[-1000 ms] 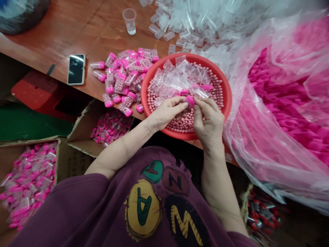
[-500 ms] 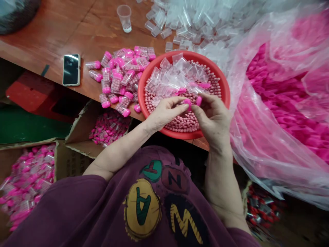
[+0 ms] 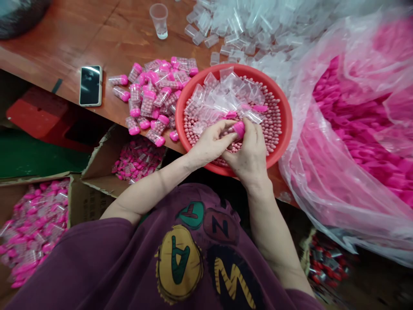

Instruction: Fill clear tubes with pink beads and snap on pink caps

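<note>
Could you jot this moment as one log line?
left hand: holding bottle | right hand: at pink cap | below: red basin, pink beads | beside basin: capped bottles

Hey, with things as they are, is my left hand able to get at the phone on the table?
Probably, though not freely: the left hand is holding a pink-capped tube, and the pile of filled tubes lies between. Nothing covers the phone, so reaching over the pile looks feasible.

Right hand (image 3: pixel 250 157) shifted left over the near side of the round red plastic basin (image 3: pixel 286 120). Half a second earlier it pinched a small bright-pink piece apart from the left hand (image 3: pixel 209 144); gap closed, fingers met the left's bright-pink plastic cap (image 3: pixel 238 128).
</note>
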`<state>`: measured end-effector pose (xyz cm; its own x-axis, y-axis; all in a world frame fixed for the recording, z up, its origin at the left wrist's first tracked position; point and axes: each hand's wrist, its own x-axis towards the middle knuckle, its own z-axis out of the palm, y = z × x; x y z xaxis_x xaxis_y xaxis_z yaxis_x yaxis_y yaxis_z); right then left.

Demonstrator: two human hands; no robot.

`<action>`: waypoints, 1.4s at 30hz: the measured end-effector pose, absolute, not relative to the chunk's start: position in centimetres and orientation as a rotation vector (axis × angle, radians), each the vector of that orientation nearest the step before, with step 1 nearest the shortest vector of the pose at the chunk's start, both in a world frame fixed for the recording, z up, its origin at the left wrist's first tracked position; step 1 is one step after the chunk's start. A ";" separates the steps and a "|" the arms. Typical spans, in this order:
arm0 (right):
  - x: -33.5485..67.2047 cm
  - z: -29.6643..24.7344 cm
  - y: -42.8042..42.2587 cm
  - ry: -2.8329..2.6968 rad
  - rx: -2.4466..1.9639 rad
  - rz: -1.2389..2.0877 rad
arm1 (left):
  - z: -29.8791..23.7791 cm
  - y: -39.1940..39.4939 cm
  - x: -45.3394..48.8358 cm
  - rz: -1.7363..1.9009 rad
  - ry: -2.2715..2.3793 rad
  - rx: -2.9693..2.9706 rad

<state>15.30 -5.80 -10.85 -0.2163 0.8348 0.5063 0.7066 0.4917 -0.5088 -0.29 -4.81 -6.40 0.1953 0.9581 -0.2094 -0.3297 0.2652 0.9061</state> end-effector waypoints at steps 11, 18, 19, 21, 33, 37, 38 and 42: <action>16.5 -9.2 -5.3 -2.186 -1.348 -0.037 | -7.0 -4.5 0.1 1.016 0.859 0.940; 14.7 -9.6 -5.1 -2.216 -1.532 0.022 | -7.0 -3.8 -0.2 0.972 1.009 0.798; 14.5 -9.6 -5.3 -2.225 -1.546 0.081 | -7.1 -3.8 -0.2 0.971 1.012 0.774; 14.4 -9.3 -5.5 -2.239 -1.484 0.240 | -7.2 -3.8 -0.2 1.022 0.993 0.769; 20.1 -6.7 1.3 -2.223 -1.875 0.134 | -16.2 -12.9 -15.5 1.608 2.043 1.117; 20.0 -7.7 0.6 -2.321 -1.898 0.141 | -19.5 -15.0 -21.1 1.205 2.412 1.238; 19.9 -7.8 0.1 -2.325 -1.856 0.177 | -19.0 -14.9 -21.1 1.228 2.443 1.274; 19.1 -8.3 -1.6 -2.325 -1.620 0.309 | -13.4 -11.7 -14.9 1.497 2.115 1.748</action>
